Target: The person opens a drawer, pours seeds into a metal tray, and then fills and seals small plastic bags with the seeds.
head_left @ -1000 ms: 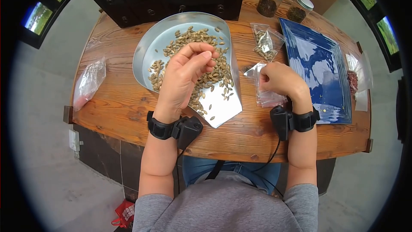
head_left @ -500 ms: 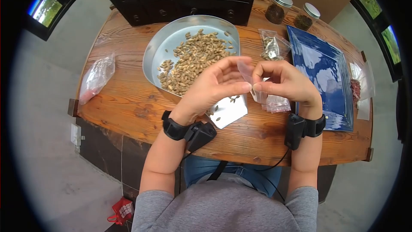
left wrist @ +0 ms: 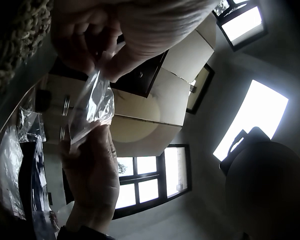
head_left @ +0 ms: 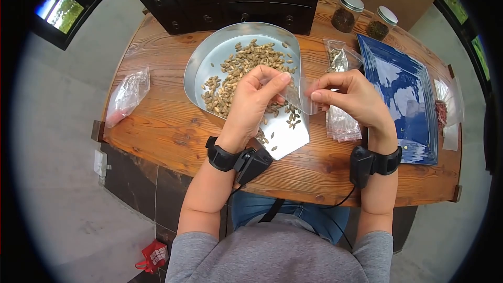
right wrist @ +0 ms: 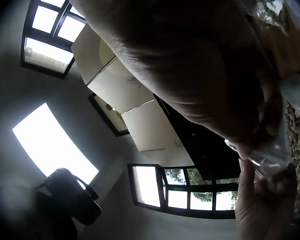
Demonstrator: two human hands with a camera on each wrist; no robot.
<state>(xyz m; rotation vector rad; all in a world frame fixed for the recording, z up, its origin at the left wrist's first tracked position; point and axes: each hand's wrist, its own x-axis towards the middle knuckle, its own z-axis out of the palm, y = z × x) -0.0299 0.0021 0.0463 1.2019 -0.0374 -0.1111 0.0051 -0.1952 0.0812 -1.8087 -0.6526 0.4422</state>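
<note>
Over the metal winnowing pan, a small clear plastic bag [head_left: 299, 97] is stretched between both hands. My left hand [head_left: 254, 99] pinches one end of it between thumb and fingers. At the other end, the right hand [head_left: 356, 97] holds the edge with thumb and fingertips. In the left wrist view the bag [left wrist: 92, 107] looks crumpled and see-through, with nothing visible inside. Brown, oval seed-like pieces [head_left: 230, 81] lie heaped in the pan [head_left: 196, 68], with several scattered on its flat lip [head_left: 291, 141].
Right of the pan lie a stack of clear bags [head_left: 343, 126] and a filled bag [head_left: 338, 57]. A blue rectangular tray [head_left: 414, 120] stands beside them, with a bag of reddish pieces [head_left: 441, 112] beyond. Two lidded jars [head_left: 346, 13] and a dark drawer cabinet [head_left: 220, 0] stand behind. Another plastic bag [head_left: 128, 94] lies left.
The right hand has come up from the bag stack with a clear bag and met the left hand over the pan. Now both hands hold it, slightly farther apart than half a second ago.
</note>
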